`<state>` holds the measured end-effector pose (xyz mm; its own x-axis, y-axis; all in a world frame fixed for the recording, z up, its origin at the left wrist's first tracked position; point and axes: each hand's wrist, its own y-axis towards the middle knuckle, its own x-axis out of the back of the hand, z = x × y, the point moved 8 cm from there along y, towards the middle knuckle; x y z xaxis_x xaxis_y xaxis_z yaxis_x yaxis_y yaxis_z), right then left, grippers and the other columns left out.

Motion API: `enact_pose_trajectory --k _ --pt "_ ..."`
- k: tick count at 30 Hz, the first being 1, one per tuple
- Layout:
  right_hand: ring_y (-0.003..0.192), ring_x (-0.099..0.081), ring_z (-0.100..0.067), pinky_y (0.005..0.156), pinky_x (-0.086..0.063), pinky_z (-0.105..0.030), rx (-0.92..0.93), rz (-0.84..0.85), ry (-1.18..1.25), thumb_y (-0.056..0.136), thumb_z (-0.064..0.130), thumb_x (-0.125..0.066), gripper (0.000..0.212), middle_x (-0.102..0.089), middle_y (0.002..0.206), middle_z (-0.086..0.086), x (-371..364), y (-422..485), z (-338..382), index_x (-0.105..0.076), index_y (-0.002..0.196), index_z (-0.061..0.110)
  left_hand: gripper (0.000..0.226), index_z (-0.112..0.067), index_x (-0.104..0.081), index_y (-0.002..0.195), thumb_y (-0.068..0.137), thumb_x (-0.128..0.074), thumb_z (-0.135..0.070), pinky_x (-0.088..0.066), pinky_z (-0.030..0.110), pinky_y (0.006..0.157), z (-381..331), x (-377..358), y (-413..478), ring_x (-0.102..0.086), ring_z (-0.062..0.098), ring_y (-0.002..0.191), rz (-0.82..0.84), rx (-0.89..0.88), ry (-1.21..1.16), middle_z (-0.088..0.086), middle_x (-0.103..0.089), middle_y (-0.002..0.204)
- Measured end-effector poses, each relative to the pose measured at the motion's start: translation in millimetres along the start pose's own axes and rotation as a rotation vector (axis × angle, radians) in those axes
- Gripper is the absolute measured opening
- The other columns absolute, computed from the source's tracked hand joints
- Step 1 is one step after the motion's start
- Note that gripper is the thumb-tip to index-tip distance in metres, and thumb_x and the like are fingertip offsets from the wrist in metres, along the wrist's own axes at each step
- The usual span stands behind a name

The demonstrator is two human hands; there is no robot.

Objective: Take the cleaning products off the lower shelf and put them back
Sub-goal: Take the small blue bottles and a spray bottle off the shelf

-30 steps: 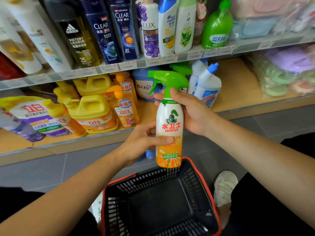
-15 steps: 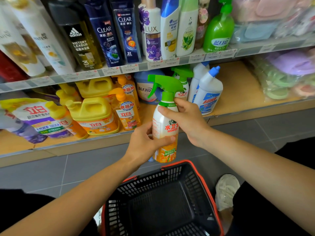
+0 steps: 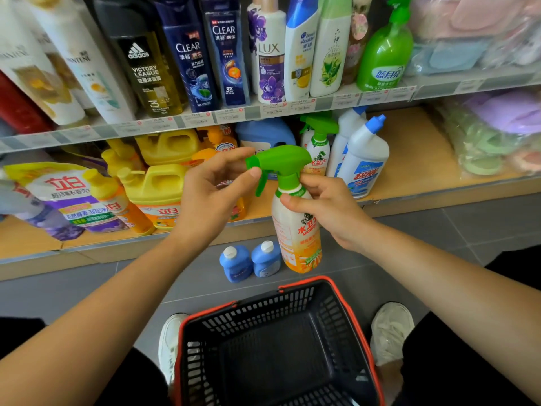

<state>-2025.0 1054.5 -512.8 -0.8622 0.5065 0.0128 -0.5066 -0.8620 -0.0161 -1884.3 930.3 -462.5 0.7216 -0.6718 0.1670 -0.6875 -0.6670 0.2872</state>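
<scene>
A white and orange spray bottle (image 3: 295, 230) with a green trigger head is held upright in front of the lower shelf (image 3: 415, 148). My right hand (image 3: 328, 209) grips its neck and shoulder. My left hand (image 3: 213, 191) pinches the nozzle tip of the green head between thumb and fingers. On the lower shelf stand a second spray bottle (image 3: 317, 148), two white toilet cleaner bottles (image 3: 364, 159) with blue caps, a blue detergent jug (image 3: 265, 134) and yellow dish soap jugs (image 3: 158, 191).
An empty black basket with a red rim (image 3: 348, 312) sits on the grey floor between my shoes. Two small blue bottles (image 3: 248, 260) stand on the floor before the shelf. A refill pouch (image 3: 61, 194) lies at left. Shampoo bottles fill the upper shelf (image 3: 263, 111).
My left hand left the bottle's body and rose to the green nozzle. My right hand slid up to the neck. The bottle shifted right, uncovering two blue bottles on the floor.
</scene>
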Motion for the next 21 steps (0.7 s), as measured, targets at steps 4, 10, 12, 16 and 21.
enact_pose_trajectory --k 4,10,12,16,21 --pt "0.101 -0.069 -0.009 0.088 -0.055 -0.025 0.025 0.074 -0.028 0.089 0.008 -0.072 0.022 -0.076 0.106 0.002 -9 0 2 -0.073 0.105 0.023 0.031 -0.018 -0.072 0.118 0.087 -0.079 -0.016 -0.054 0.016 0.070 -21 8 -5 -0.066 -0.002 0.076 -0.049 -0.207 0.259 -0.017 -0.072 0.087" --pt "0.111 -0.068 -0.018 0.096 -0.053 -0.032 0.004 0.112 -0.012 0.089 0.009 -0.071 0.022 -0.075 0.112 0.000 -12 2 0 -0.073 0.108 0.021 0.032 0.000 -0.073 0.115 0.086 -0.080 -0.010 -0.057 0.030 0.079 -48 9 -13 -0.072 0.015 0.085 -0.016 -0.522 0.522 0.007 -0.077 0.100" --pt "0.113 -0.067 -0.023 0.099 -0.051 -0.038 -0.007 0.109 -0.020 0.089 0.010 -0.072 0.021 -0.075 0.112 -0.003 -11 3 -3 -0.074 0.109 0.017 0.030 0.002 -0.074 0.112 0.085 -0.081 -0.009 -0.057 0.030 0.079 -52 9 -14 -0.072 0.019 0.086 -0.018 -0.575 0.564 0.009 -0.077 0.099" --pt "0.110 -0.068 -0.025 0.098 -0.052 -0.044 0.019 0.106 -0.057 0.089 0.013 -0.073 0.020 -0.075 0.110 -0.005 -11 2 -3 -0.073 0.109 0.014 0.027 -0.005 -0.077 0.109 0.084 -0.083 -0.014 -0.054 0.017 0.070 -44 15 -13 -0.069 0.008 0.072 -0.083 -0.420 0.483 0.002 -0.076 0.088" --pt "0.110 -0.068 -0.026 0.096 -0.053 -0.043 0.069 0.091 -0.096 0.088 0.015 -0.074 0.019 -0.076 0.109 -0.002 -9 3 -1 -0.074 0.107 0.017 0.014 -0.016 -0.077 0.103 0.090 -0.076 -0.020 -0.056 0.021 0.067 -25 19 -7 -0.072 0.006 0.078 -0.129 -0.159 0.255 -0.010 -0.076 0.091"
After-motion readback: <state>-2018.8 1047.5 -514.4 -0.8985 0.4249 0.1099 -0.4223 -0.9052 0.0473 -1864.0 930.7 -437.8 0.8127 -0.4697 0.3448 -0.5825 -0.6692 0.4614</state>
